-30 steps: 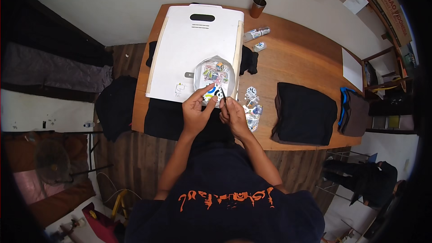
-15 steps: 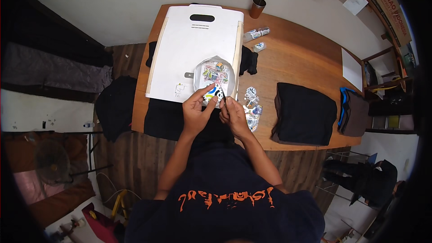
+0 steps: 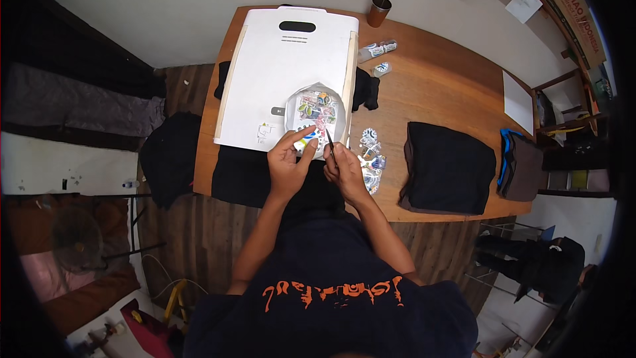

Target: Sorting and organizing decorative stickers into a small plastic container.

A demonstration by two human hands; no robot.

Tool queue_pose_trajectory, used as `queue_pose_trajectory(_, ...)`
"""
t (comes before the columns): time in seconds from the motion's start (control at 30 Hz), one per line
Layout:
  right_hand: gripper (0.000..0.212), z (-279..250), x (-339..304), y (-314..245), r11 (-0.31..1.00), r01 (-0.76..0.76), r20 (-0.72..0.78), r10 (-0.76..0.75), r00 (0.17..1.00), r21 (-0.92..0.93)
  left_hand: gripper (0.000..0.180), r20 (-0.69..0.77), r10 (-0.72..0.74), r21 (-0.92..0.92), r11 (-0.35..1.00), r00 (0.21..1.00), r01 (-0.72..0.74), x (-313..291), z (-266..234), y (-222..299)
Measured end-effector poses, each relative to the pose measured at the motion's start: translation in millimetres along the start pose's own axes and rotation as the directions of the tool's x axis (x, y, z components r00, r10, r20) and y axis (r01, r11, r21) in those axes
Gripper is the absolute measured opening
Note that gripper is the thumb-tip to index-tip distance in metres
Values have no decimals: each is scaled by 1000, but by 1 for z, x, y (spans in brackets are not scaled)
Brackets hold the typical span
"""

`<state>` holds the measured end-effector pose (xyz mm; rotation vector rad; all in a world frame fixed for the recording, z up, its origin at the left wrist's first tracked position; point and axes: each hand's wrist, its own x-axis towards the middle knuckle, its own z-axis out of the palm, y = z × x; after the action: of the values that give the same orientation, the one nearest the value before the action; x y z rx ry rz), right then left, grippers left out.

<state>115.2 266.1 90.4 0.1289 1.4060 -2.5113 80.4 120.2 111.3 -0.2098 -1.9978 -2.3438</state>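
Above a round white container (image 3: 289, 109) of colourful cut-out pieces, my left hand (image 3: 289, 164) pinches a small white sticker-like piece (image 3: 307, 140) with blue and yellow printing. My right hand (image 3: 344, 169) grips a slim, dark, pointed tool (image 3: 330, 139) whose tip points up, just right of the piece. Whether it is tweezers or a blade I cannot tell. Beneath the container lies a large white panel (image 3: 291, 66) with a dark handle slot. More printed clear pieces (image 3: 372, 162) lie on the table right of my right hand.
A wooden table (image 3: 437, 86) carries a folded black cloth stack (image 3: 450, 169) and another brown-black stack (image 3: 520, 169) on the right. A brown tumbler (image 3: 379, 12) with a straw stands at the back, near a rolled clear printed sheet (image 3: 377, 50). Black fabric (image 3: 242, 176) hangs at the front edge.
The piece in my left hand has tilted, so less of its print shows. The tool's tip has come slightly away from it. Both hands stay nearly in place.
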Motion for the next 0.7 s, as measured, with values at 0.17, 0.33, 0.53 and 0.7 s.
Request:
queue_pose_trajectory(0.17,40,1,-1,-1,1000,-8,13,8,1000,-17,34,-54,-33,-83,996,998,28,1,4,0)
queue_pose_trajectory(0.33,40,5,-2,-3,999,-14,6,14,1000,-31,35,-62,-57,-47,997,996,54,0,4,5)
queue_pose_trajectory(0.53,40,9,-2,-8,999,-15,14,16,1000,-36,36,-56,-44,-31,999,997,42,0,4,5)
queue_pose_trajectory(0.7,39,10,-2,-8,998,27,17,-26,1000,-59,36,-57,-58,-34,998,997,56,0,5,5)
